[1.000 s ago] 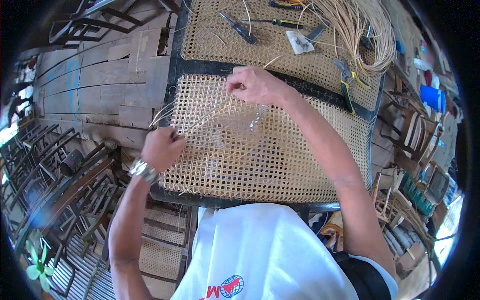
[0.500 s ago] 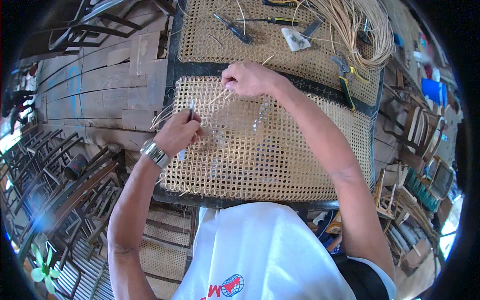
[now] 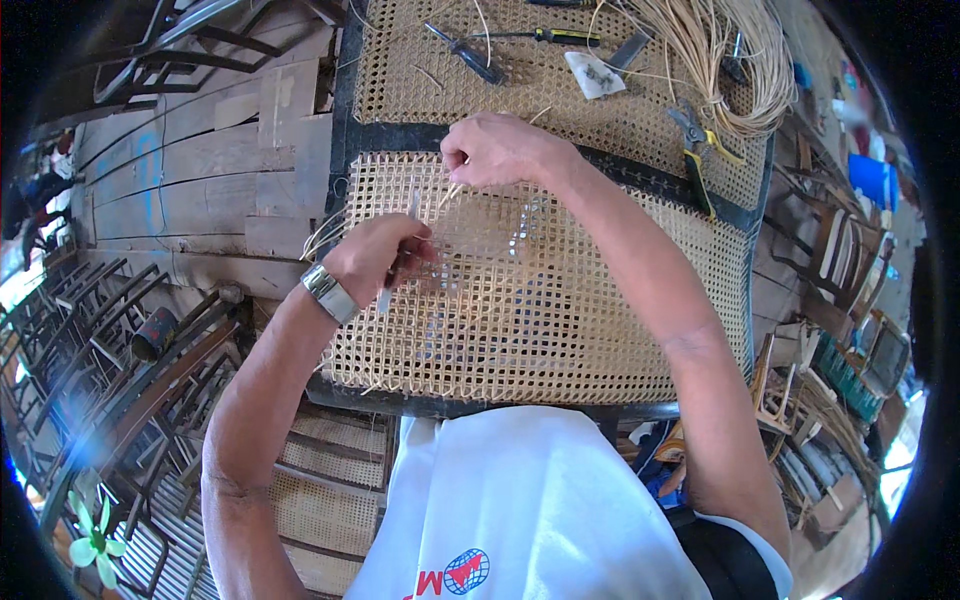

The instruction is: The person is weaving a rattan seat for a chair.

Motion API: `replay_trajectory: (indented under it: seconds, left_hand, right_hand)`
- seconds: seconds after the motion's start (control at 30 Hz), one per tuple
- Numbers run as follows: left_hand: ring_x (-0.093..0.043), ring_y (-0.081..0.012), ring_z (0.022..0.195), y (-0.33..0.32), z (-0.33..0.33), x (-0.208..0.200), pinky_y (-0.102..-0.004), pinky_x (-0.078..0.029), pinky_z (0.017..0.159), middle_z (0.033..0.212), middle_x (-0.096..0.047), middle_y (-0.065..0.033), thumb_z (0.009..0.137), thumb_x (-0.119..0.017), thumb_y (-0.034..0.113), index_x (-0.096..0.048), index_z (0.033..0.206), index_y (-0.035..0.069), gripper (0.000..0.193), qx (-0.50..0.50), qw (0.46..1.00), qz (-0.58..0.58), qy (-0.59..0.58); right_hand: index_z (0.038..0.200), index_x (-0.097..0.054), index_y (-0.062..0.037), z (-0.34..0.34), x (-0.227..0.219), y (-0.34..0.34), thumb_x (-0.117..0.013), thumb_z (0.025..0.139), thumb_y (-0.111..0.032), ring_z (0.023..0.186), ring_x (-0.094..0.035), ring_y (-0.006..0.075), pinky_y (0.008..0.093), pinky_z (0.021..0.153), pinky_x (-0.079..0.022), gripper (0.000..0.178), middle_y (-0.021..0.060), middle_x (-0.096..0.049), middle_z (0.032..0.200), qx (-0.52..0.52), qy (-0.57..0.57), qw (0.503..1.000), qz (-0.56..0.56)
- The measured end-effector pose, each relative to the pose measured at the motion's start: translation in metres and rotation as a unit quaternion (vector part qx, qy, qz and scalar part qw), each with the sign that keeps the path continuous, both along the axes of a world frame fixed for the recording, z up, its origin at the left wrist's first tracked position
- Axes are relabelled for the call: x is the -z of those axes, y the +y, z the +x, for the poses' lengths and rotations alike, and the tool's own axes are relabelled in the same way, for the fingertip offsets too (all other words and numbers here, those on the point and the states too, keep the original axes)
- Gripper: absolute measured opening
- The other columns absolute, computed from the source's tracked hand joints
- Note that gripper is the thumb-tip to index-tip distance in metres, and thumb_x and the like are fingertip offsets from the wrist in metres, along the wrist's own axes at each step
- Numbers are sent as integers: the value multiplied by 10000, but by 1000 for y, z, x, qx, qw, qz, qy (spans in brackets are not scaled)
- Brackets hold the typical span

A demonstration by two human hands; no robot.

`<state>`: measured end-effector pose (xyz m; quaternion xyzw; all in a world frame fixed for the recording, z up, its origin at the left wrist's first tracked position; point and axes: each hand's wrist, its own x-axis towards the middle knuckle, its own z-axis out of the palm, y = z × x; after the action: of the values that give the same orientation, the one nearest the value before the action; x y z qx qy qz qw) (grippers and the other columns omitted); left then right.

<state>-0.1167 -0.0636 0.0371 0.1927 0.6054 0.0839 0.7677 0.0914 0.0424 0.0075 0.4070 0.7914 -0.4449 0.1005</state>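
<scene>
Woven cane webbing (image 3: 560,340) is stretched over a dark-framed panel in front of me. My left hand (image 3: 378,252) is closed around a slim, pale, metallic-looking tool (image 3: 384,299) whose ends stick out above and below the fingers; its exact kind is not clear. Beyond it and to its right, my right hand (image 3: 498,150) pinches a cane strand (image 3: 449,196) near the dark bar at the webbing's far edge. Between the hands and just right of them, the weave looks more open, with gaps showing through.
On the far cane panel (image 3: 400,85) lie screwdrivers (image 3: 472,60), a white lump (image 3: 594,75), a coil of cane (image 3: 715,60) and yellow-handled cutters (image 3: 693,150). Loose strands (image 3: 322,238) poke out at the left edge. Chair frames (image 3: 110,330) are stacked at the left.
My left hand has moved right and slightly up with the slim tool, closer to the right hand. The right hand still pinches the strand, having shifted only slightly.
</scene>
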Motion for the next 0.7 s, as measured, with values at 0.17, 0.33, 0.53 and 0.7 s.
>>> replay_trajectory:
  seconds: [0.17,0.33,0.53,0.7]
  left_hand:
    - [-617,-161,676,-5,-2,7,-298,-526,605,820,-650,-80,991,-580,194,-613,1046,2,202,-3,1000,7,-29]
    - [-638,-174,611,3,-2,9,-296,-551,596,731,-666,-100,999,-567,211,-638,1026,-12,235,62,998,-8,-29]
    - [-505,-90,391,20,4,9,-235,-343,346,609,-649,-55,995,-530,256,-672,991,16,279,218,974,-2,69]
    - [-418,-69,313,32,10,4,-240,-266,287,595,-647,-50,978,-538,250,-675,971,16,271,200,979,-19,44]
  right_hand:
    - [843,-674,-17,-1,2,4,-644,785,-119,816,-655,229,395,766,-511,121,106,-679,876,10,27,999,-15]
    - [787,-656,-11,-5,6,7,-639,749,-87,767,-648,223,378,695,-504,87,115,-658,811,5,57,998,3]
    - [782,-644,-3,-7,6,13,-630,717,-70,731,-639,221,385,656,-495,94,111,-655,794,-29,65,997,-4]
    - [787,-646,2,-7,11,17,-621,718,-78,721,-635,229,384,655,-493,108,116,-652,782,-43,67,997,-10]
